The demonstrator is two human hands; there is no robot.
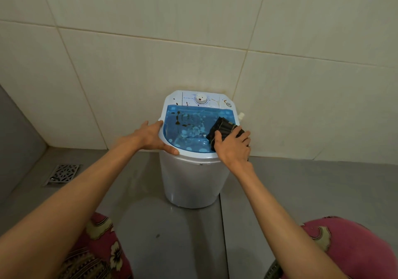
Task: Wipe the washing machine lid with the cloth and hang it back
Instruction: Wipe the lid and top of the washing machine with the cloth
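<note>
Looking down from my head camera, far to the left of my hands I see a metal floor drain (62,174) set in the grey floor, well apart from everything else. Next comes my left hand (155,137), spread fairly wide and gripping the left rim of a small white washing machine (191,181), thumb on the front edge and fingers along the side, steadying it and holding nothing else. Between my hands lies the translucent blue lid (187,132), closed and flat, with dark brown stains (178,118) toward its far left part, nearer my left hand than my right. Beyond the lid, a control panel with a round dial (201,99) also carries brown spots. At the right, my right hand (233,147) presses a dark folded cloth (223,129) onto the lid's right edge, fingers curled loosely over it. I judge the wiping step is under way and barely started. The next move, I think, calls for sweeping the cloth leftward across the lid toward the stains while my left hand braces the machine. No hook for the cloth is in view.
</note>
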